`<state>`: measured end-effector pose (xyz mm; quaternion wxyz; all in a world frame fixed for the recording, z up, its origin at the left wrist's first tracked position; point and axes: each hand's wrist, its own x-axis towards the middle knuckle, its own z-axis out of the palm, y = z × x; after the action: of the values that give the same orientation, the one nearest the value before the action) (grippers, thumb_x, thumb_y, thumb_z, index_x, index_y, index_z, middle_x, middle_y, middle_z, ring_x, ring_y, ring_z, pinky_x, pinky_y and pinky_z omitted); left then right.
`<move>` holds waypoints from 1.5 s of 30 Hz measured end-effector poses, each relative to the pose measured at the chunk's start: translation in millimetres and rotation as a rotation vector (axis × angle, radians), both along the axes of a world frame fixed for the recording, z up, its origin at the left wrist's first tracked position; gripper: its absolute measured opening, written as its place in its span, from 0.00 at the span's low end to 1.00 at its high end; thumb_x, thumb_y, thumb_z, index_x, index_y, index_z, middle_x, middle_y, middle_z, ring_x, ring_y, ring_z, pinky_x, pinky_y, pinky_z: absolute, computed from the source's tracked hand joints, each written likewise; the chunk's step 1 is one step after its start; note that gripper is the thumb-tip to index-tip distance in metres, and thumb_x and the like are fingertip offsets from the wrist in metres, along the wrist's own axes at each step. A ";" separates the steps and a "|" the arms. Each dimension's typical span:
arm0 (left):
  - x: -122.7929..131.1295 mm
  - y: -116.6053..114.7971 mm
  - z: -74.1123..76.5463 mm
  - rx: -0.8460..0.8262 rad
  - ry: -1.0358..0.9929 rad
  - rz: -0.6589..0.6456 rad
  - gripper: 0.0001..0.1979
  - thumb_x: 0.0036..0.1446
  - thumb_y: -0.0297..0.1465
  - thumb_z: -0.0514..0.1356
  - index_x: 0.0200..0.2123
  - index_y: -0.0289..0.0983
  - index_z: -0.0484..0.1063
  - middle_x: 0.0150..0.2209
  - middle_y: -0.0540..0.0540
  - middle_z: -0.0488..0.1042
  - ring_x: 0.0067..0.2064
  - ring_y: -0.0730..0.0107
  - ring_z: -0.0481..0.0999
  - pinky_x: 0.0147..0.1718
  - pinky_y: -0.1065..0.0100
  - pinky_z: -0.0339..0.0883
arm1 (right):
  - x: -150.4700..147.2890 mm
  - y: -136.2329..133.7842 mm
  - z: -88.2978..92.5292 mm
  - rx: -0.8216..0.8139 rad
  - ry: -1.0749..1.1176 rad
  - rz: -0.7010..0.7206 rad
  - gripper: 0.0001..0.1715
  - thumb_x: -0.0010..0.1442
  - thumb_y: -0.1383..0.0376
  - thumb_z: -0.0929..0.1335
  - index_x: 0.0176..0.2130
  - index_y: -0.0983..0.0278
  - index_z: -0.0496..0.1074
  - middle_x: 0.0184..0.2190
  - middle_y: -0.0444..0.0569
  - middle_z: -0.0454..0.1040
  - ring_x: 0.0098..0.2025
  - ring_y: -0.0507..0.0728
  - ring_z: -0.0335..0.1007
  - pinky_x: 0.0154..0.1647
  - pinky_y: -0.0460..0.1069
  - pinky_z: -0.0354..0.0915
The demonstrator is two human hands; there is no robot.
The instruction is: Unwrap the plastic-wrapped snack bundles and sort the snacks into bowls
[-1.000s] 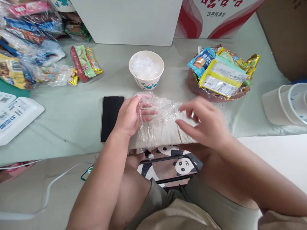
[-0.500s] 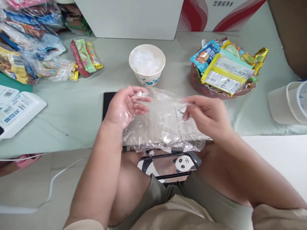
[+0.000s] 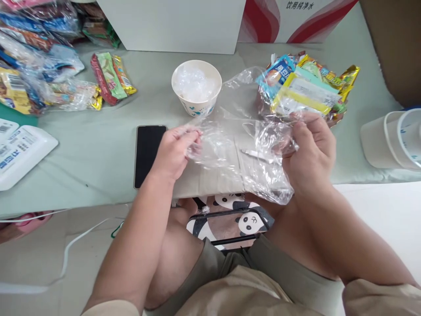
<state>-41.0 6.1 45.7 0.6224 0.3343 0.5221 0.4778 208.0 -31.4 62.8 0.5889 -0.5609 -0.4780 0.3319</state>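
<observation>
A clear plastic bag (image 3: pixel 230 153) is stretched between my hands above the table's front edge. My left hand (image 3: pixel 177 151) pinches its left side. On the other side, my right hand (image 3: pixel 309 140) grips the bag with curled fingers, in front of the snack bowl. A loose flap of the film rises behind, towards the bowl. Just beyond the bag stands a white paper cup (image 3: pixel 197 105) with a blue pattern, filled with crumpled clear plastic. A black phone (image 3: pixel 149 153) lies flat beside my left wrist.
A bowl (image 3: pixel 338 118) heaped with wrapped snacks (image 3: pixel 305 94) stands at the right, near white tubs (image 3: pixel 378 140). Bagged snacks (image 3: pixel 42 57), two small packets (image 3: pixel 112 79) and a white device (image 3: pixel 26 153) lie left. Large boxes (image 3: pixel 171 26) line the back; a panda-patterned case (image 3: pixel 230 224) is below.
My right hand has moved right, drawing the bag wider and spreading its film. The fingers of my left hand have closed on the bag. More of the phone shows.
</observation>
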 end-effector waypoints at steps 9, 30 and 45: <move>-20.3 -2.0 10.5 -0.170 -0.183 -0.098 0.15 0.47 0.34 0.70 0.39 0.37 0.76 0.35 0.46 0.82 0.34 0.65 0.83 0.29 0.68 0.77 | 18.2 3.4 6.6 -0.017 0.099 0.101 0.20 0.57 0.64 0.70 0.49 0.49 0.67 0.28 0.42 0.63 0.32 0.56 0.70 0.35 0.53 0.71; -44.4 -13.0 9.0 0.083 -0.109 -0.135 0.33 0.36 0.20 0.63 0.49 0.48 0.70 0.38 0.53 0.86 0.15 0.88 0.50 0.18 0.69 0.36 | 27.8 -20.6 10.1 -0.125 -0.295 0.472 0.14 0.63 0.66 0.71 0.26 0.60 0.75 0.54 0.51 0.80 0.58 0.63 0.79 0.60 0.62 0.76; -43.2 -27.1 0.2 0.460 0.395 0.054 0.19 0.48 0.21 0.71 0.41 0.46 0.79 0.30 0.54 0.76 0.32 0.74 0.72 0.28 0.68 0.63 | 38.8 -22.9 17.0 -0.484 0.022 0.567 0.26 0.65 0.50 0.73 0.59 0.52 0.74 0.35 0.44 0.82 0.41 0.57 0.82 0.43 0.53 0.79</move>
<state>-84.1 -21.0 46.0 0.4038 0.5389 0.5197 0.5257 246.7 -54.2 79.8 0.3290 -0.5257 -0.5154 0.5914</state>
